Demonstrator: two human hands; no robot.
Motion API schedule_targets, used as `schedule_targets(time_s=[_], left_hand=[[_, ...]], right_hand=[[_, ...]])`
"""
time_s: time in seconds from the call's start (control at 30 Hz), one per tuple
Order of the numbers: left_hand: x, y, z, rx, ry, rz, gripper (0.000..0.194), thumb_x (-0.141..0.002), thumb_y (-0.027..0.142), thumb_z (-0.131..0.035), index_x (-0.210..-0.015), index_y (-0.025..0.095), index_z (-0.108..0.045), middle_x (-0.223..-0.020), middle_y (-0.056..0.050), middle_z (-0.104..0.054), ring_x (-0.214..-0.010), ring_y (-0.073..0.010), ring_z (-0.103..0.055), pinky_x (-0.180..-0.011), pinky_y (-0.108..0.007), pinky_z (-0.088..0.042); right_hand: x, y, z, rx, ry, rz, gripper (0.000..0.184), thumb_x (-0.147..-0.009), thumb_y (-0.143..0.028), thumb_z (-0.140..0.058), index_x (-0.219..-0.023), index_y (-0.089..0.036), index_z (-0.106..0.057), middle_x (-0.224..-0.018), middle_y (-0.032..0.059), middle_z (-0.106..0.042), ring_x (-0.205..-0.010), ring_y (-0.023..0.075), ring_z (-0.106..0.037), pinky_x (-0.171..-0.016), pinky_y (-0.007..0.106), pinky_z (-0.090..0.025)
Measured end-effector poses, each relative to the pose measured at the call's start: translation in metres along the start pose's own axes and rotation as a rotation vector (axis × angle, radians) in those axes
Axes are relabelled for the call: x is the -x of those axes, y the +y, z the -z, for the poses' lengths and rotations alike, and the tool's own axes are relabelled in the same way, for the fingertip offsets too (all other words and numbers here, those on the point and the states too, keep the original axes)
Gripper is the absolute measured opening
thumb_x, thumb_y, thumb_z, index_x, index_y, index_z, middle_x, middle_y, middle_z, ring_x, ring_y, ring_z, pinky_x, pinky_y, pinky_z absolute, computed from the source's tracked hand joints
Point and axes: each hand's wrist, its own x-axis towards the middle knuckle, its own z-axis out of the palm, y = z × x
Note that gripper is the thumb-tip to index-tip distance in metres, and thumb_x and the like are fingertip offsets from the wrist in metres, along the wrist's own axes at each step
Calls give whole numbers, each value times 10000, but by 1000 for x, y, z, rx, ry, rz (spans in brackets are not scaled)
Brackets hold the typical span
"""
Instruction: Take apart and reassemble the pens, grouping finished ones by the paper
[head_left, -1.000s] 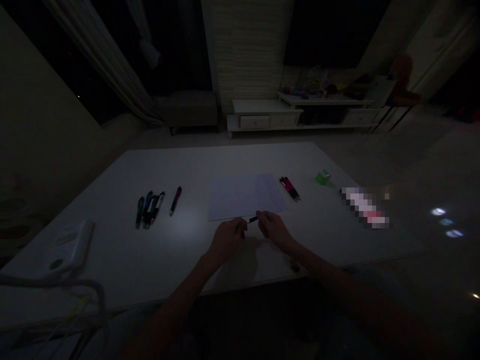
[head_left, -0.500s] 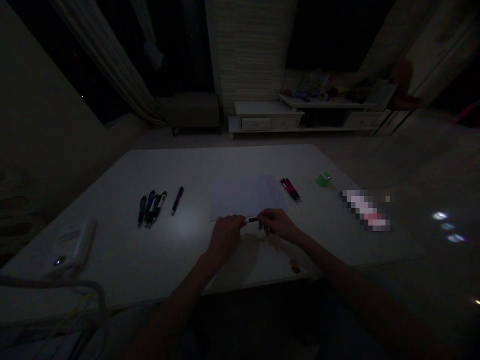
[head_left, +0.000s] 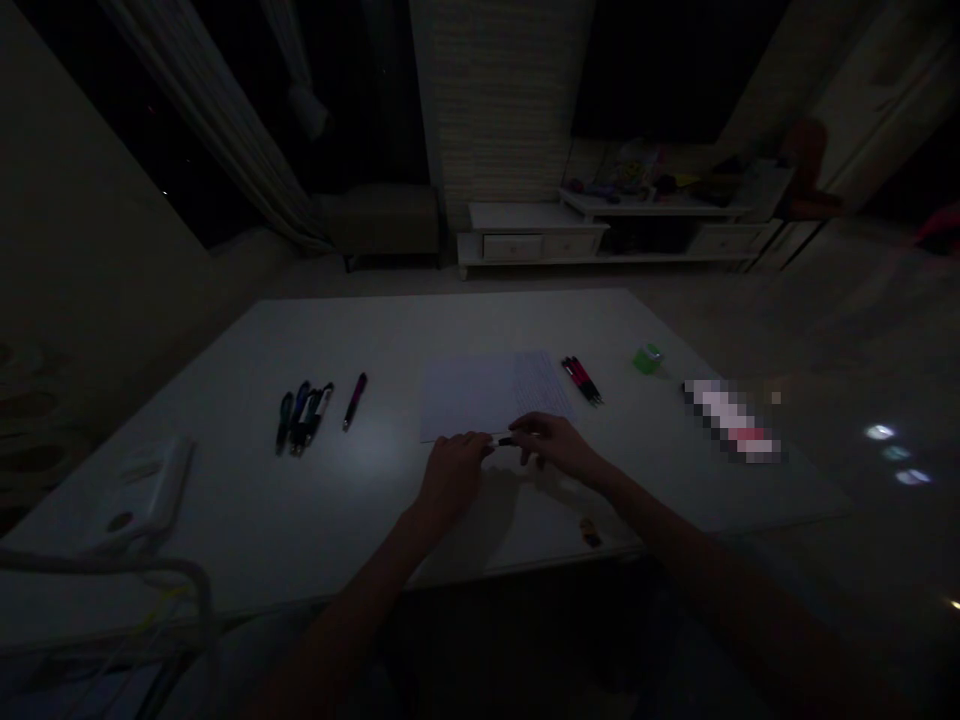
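Observation:
A pen [head_left: 501, 442] with a white and a black section lies crosswise between my two hands, just in front of the paper. My left hand [head_left: 454, 470] is closed around its left part. At the black right end, my right hand [head_left: 556, 445] pinches with thumb and fingertips; the other fingers are loosely curled. The dim light hides the exact grip. Behind the hands lies a paper or notebook [head_left: 469, 390], blank on the left, with handwriting on its right part.
On the white table [head_left: 405, 330] are several dark pens [head_left: 304, 418], a single purple pen [head_left: 355, 402], red-and-black pens [head_left: 582, 380], a small green container [head_left: 647, 359], a blurred-out phone-like object [head_left: 731, 420], a small brownish item [head_left: 590, 532] and a white box [head_left: 146, 490] near a cable.
The fingers of my right hand have shifted slightly at the pen's black end, and the index finger is straighter. My left hand and the objects on the table stay put.

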Motion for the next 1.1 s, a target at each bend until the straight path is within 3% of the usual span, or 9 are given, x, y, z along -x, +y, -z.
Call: schedule_targets(time_s=[0.4, 0.5, 0.67, 0.87, 1.1], left_hand=[[0, 0, -2, 23, -38, -5, 159, -879, 172, -441, -996, 199, -544, -906, -40, -646, -851, -180, -586, -732, -308, -364], [0, 0, -3, 41, -33, 3, 162, -889, 192, -423, -999, 195, -543, -923, -51, -645, -862, -180, -587, -748, -309, -371], [0, -1, -2, 102, -46, 47, 159, -900, 203, -388, -966, 183, -531, -891, -53, -644, -814, -175, -588, -734, -297, -386], [-2, -5, -2, 212, -69, 85, 187, -916, 232, -317, -914, 190, -499, -862, -48, -625, -788, -163, -580, -675, -260, -394], [-4, -14, -9, 236, -108, 147, 232, -924, 277, -274, -956, 196, -489, -862, -50, -624, -776, -166, -581, -676, -273, -420]], right_hand=[[0, 2, 0, 19, 14, 12, 308, -696, -412, -625, -821, -131, -618, -629, 22, -629, -457, 85, -537, -388, 175, -362], [-1, 3, 1, 39, 22, -4, 302, -747, -426, -557, -761, -130, -614, -585, 20, -611, -429, 81, -512, -380, 179, -351], [-3, 3, 10, 143, 126, 103, 245, -652, -333, -665, -807, -144, -640, -621, 14, -623, -513, 102, -544, -451, 195, -383], [-5, 3, 24, 254, 193, 158, 214, -631, -307, -675, -785, -159, -678, -705, 38, -663, -620, 133, -577, -560, 237, -427], [-8, 7, 31, 260, 241, 115, 222, -651, -306, -657, -802, -144, -676, -672, 46, -660, -592, 142, -590, -580, 258, -445]])
